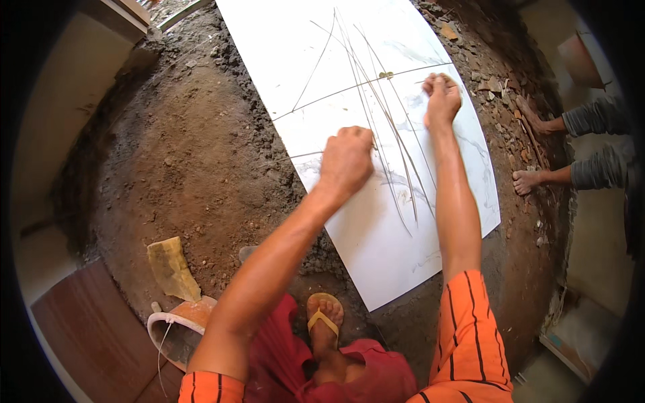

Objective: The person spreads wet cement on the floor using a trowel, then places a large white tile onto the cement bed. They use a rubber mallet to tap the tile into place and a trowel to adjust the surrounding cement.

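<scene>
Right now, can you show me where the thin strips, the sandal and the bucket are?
Thin strips (389, 114): head view, partway along the bunch.
Sandal (322, 315): head view, on its yellow strap.
Bucket (193, 309): head view, on its orange outer side.

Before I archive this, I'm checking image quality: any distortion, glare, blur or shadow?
Head view: fisheye distortion bows the right edge of the white tiles, corners black; head view: upper tiles look washed out; head view: left hand slightly blurred, perhaps from motion, with soft shadow below it.
</scene>
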Demonstrator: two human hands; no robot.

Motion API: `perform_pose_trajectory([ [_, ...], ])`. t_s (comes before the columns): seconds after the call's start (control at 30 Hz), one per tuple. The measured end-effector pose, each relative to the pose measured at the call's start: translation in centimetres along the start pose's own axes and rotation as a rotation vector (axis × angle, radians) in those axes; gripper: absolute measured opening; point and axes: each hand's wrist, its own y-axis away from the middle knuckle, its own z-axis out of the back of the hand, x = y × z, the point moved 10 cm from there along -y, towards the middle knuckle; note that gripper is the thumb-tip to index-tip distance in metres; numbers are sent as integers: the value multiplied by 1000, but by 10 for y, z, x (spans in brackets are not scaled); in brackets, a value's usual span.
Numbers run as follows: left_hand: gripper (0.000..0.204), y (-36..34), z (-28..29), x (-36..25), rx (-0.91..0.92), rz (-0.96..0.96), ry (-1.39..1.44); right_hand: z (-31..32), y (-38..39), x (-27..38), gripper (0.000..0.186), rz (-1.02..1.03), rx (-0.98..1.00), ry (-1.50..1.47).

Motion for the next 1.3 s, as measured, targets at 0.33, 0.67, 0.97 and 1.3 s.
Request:
perform_pose_trajectory([
  [0.33,21,8,-47,3,20,-38,-161,35,-92,-14,8,51,-225,561],
  [0.67,20,10,-46,4,23,-43,-150,-18,-109,7,14,387,212,1086],
  [0.97,17,10,-41,9,43,-58,-140,-6,-61,6,41,299,99,1045],
  [1.3,48,42,16,83,90,163,243,80,318,58,15,57,659,865],
])
